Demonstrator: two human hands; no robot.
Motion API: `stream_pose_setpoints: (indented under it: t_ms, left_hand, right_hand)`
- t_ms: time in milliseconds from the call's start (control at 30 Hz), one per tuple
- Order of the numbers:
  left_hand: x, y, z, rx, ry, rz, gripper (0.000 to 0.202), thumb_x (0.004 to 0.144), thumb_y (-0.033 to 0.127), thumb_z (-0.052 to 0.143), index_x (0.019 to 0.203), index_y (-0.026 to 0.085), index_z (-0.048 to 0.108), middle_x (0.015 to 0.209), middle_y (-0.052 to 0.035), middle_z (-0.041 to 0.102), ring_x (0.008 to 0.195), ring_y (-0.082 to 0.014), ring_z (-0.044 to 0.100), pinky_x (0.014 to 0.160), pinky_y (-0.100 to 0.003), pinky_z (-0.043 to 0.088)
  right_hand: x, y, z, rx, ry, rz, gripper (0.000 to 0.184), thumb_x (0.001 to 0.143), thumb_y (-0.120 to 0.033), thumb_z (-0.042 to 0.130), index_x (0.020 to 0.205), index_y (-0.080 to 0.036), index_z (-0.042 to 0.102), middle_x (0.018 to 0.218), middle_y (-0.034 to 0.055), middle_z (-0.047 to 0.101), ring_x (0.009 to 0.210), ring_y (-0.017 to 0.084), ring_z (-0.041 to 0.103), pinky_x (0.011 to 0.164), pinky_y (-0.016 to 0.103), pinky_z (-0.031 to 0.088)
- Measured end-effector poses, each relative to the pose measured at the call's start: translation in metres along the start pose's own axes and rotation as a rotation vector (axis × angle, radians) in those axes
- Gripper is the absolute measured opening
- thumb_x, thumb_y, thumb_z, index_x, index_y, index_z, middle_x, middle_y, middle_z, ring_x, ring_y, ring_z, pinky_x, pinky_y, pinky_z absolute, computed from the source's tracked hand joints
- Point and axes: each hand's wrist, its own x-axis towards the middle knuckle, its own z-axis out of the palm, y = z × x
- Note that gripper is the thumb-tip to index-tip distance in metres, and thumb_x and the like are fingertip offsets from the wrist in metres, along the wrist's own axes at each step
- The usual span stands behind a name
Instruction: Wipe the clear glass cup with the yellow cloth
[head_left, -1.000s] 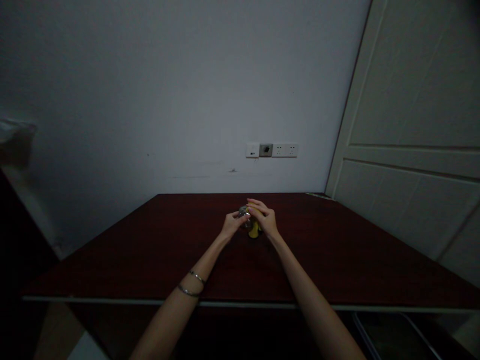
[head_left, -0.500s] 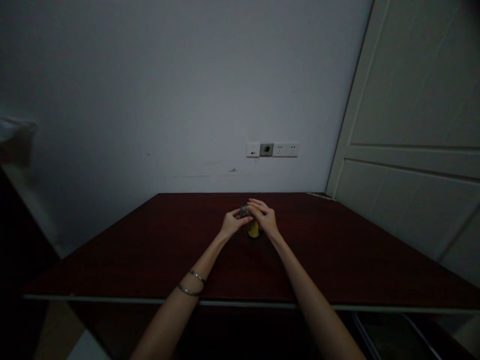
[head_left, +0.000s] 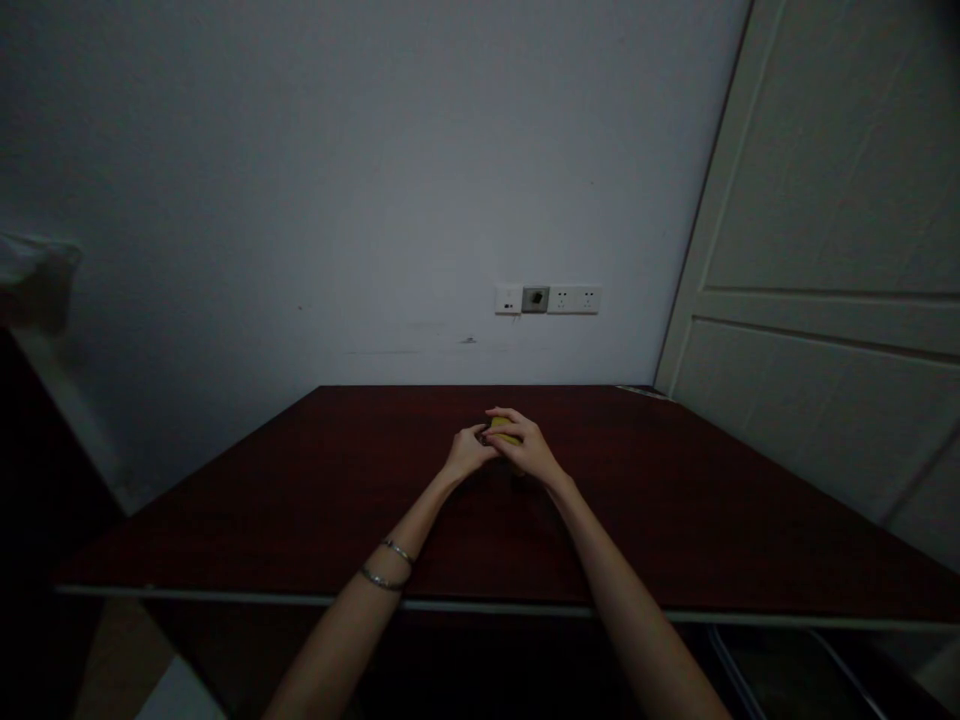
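Right hand (head_left: 526, 450) and left hand (head_left: 466, 455), two bare hands in all, come together just right of the middle of one dark red surface (head_left: 300, 500). The right fingers are clamped on one yellow object (head_left: 505, 430), which shows between them at the far side of the hand; its full shape is hidden. The left fingers curl just to the left of it, beside a small dark patch between the hands, and I cannot tell whether they are shut on anything. Whether the two hands touch is also unclear.

Two silver bracelets (head_left: 382, 579) circle the left forearm, one nearer the wrist than the other. On the pale wall (head_left: 225, 150) at the far side, four units stand in one row: one white plate (head_left: 508, 299) at the left, one grey plate (head_left: 535, 299), then two white power sockets (head_left: 561, 299). One pale panelled door (head_left: 825, 200) rises on the right.
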Motion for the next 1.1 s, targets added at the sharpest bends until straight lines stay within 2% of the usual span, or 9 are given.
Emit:
stream_pose_setpoints:
  t_ms: [67,200,267,467,567,700,867,1000,1100]
  left_hand:
    - [-0.002,0.004,0.000,0.022,0.005,0.010,0.040,0.057,0.029,0.066,0.093,0.010,0.064,0.076,-0.0043,0.065,0.069,-0.0150,0.056,0.062,-0.022,0.042]
    - [-0.007,0.016,0.000,0.068,0.006,0.024,0.045,0.056,0.033,0.067,0.095,0.010,0.064,0.076,-0.0033,0.064,0.068,-0.0146,0.056,0.060,-0.022,0.041]
    - [-0.007,0.019,0.000,0.099,0.008,0.017,0.047,0.055,0.034,0.068,0.095,0.011,0.064,0.076,-0.0034,0.065,0.068,-0.0152,0.057,0.060,-0.022,0.041]
    - [-0.003,0.009,-0.003,0.187,0.047,0.002,0.039,0.058,0.031,0.065,0.093,0.014,0.065,0.077,-0.0047,0.066,0.072,-0.0182,0.060,0.059,-0.022,0.041]
    - [-0.001,0.006,-0.003,0.177,0.051,0.013,0.039,0.058,0.030,0.065,0.094,0.014,0.065,0.078,-0.0047,0.067,0.072,-0.0181,0.060,0.060,-0.022,0.042]
    - [-0.004,0.009,-0.001,0.086,0.045,0.076,0.044,0.057,0.030,0.068,0.098,0.015,0.063,0.083,-0.0032,0.066,0.074,-0.0159,0.059,0.065,-0.023,0.044]
    - [-0.006,0.015,0.002,-0.058,0.006,0.093,0.060,0.049,0.034,0.075,0.102,0.011,0.059,0.088,-0.0067,0.066,0.076,-0.0167,0.059,0.067,-0.024,0.046]
    - [-0.005,0.020,0.002,-0.204,0.006,0.041,0.061,0.050,0.034,0.076,0.103,0.009,0.058,0.089,-0.0090,0.066,0.076,-0.0169,0.060,0.068,-0.026,0.047]
    - [-0.006,0.026,-0.001,-0.325,-0.006,0.003,0.055,0.055,0.035,0.073,0.102,0.010,0.059,0.090,-0.0096,0.066,0.076,-0.0169,0.061,0.068,-0.026,0.048]
  right_hand:
    - [0.001,0.001,0.002,-0.016,0.045,0.023,0.015,0.075,-0.024,0.056,0.083,-0.025,0.069,0.109,0.0050,0.058,0.100,0.020,0.054,0.088,0.035,0.041]
    - [0.002,0.008,0.007,-0.025,0.243,0.102,0.018,0.076,-0.026,0.055,0.087,-0.022,0.069,0.106,0.0070,0.059,0.096,0.019,0.056,0.086,0.034,0.043]
    - [0.002,0.011,0.007,-0.016,0.270,0.114,0.018,0.076,-0.026,0.055,0.087,-0.023,0.069,0.106,0.0069,0.059,0.096,0.019,0.056,0.086,0.034,0.043]
    - [0.000,0.009,0.002,0.027,-0.014,-0.027,0.015,0.074,-0.023,0.059,0.083,-0.027,0.070,0.106,0.0029,0.059,0.100,0.019,0.054,0.090,0.035,0.040]
    - [0.000,0.006,0.003,0.030,-0.012,-0.021,0.015,0.074,-0.023,0.059,0.083,-0.027,0.070,0.105,0.0026,0.059,0.100,0.018,0.054,0.091,0.035,0.040]
    - [0.002,0.008,0.005,0.094,0.156,0.097,0.015,0.074,-0.027,0.058,0.083,-0.025,0.070,0.104,0.0049,0.060,0.096,0.018,0.056,0.085,0.033,0.043]
    - [0.007,0.020,-0.001,0.272,0.343,0.312,0.022,0.067,-0.034,0.063,0.081,-0.019,0.070,0.092,0.0068,0.066,0.092,0.021,0.058,0.085,0.035,0.043]
    - [0.009,0.022,-0.005,0.386,0.411,0.485,0.032,0.063,-0.039,0.064,0.084,-0.015,0.069,0.090,0.0084,0.068,0.087,0.022,0.060,0.081,0.035,0.045]
    - [0.009,0.016,-0.006,0.421,0.381,0.475,0.036,0.065,-0.041,0.062,0.089,-0.016,0.067,0.096,0.0082,0.067,0.090,0.022,0.059,0.082,0.034,0.044]
